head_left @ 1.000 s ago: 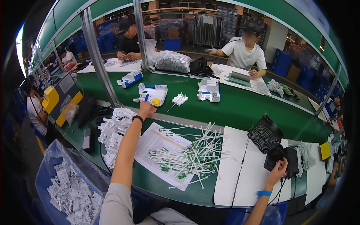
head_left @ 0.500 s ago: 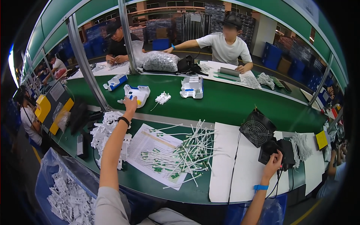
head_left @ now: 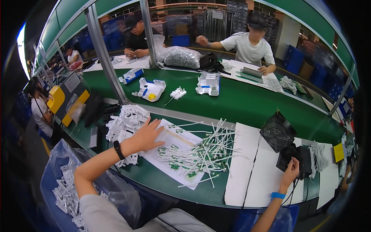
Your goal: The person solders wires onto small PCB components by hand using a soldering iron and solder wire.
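Left hand [head_left: 146, 137] spread by printed sheet [head_left: 174, 136]; right hand [head_left: 290, 172] touching black device [head_left: 286, 154], grip unclear.

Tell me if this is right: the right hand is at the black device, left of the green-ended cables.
No: the head view shows the black device to the right of the green-ended cables. The right hand is at it.

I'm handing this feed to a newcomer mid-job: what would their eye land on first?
Probably the tangle of white cables with green ends at the bench's middle, with the spread left hand and a heap of white plastic parts to its left. On the right, the right hand touches a black device before a round-grilled black fan. Beyond, white-and-blue shells dot the green surface.
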### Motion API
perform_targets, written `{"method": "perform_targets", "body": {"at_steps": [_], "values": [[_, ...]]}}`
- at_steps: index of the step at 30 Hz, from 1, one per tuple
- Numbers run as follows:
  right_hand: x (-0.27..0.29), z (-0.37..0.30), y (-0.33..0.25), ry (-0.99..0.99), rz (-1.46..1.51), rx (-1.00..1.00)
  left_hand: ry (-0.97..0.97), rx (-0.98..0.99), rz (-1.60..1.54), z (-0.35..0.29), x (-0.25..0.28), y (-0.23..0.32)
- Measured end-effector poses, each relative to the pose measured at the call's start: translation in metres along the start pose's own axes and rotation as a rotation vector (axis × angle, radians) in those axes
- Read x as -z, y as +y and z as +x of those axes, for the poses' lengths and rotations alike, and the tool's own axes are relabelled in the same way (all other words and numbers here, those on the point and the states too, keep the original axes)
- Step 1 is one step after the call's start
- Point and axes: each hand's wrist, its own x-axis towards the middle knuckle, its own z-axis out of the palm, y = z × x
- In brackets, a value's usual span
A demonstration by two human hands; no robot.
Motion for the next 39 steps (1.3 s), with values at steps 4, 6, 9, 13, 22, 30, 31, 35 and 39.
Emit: {"method": "perform_targets", "body": {"at_steps": [4, 6, 9, 13, 22, 30, 31, 35, 39], "values": [[0.015, -0.003, -0.002, -0.181, -0.158, -0.007, -0.001, 0.016, 0.025, -0.036, 0.014, 0.001], [0.023, -0.017, -0.032, -0.309, -0.37, 0.024, 0.062, 0.09, 0.063, -0.056, 0.015, -0.012], [0.014, -0.039, -0.101, -0.384, -0.3, 0.051, 0.029, 0.196, 0.023, -0.084, -0.001, -0.028], [-0.014, -0.063, -0.176, -0.507, -0.274, 0.232, 0.02, 0.236, -0.007, -0.089, -0.001, -0.022], [-0.13, -0.15, -0.253, -1.026, 0.144, 0.605, 0.075, 0.234, -0.094, -0.082, 0.005, -0.02], [-0.197, -0.193, -0.222, -0.927, -0.133, 0.942, 0.226, 0.18, -0.242, -0.083, 0.001, -0.025], [-0.197, -0.194, -0.219, -0.935, -0.148, 0.939, 0.213, 0.202, -0.248, -0.082, 0.001, -0.024], [-0.194, -0.189, -0.217, -0.974, -0.121, 0.938, 0.24, 0.206, -0.273, -0.078, 0.003, -0.02], [-0.194, -0.187, -0.219, -0.988, -0.094, 0.935, 0.247, 0.187, -0.29, -0.076, 0.001, -0.023]]}}
